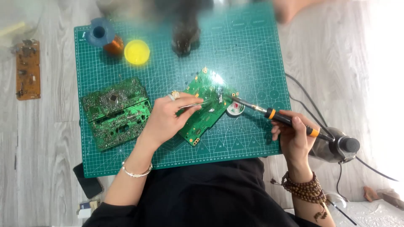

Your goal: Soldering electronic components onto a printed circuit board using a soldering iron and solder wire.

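Head cam, looking down on a green cutting mat on pale wood floor. Near edge: person's dark-clothed lap.

L hand, ring + bracelet, fingers pressed together pinching thin tweezers; tips reached onto the small green circuit board, which sat tilted near mat centre, slightly twd right.

R hand, bead bracelet at wrist, closed around the black/orange handle of a soldering iron; tip met the board right by the tweezer tips. Solder reel lay just beside board's right edge, under the iron shaft.

Larger green board lay at mat's left side, untouched. Far left corner: blue holder, yellow round tub. Far edge centre: dark blurred lump, can't ID. Orange board off mat, left.

Risks, my read: iron tip close to L fingertips = burn if it slips; long dwell could lift a pad; cord trailing right could snag and jerk the iron.
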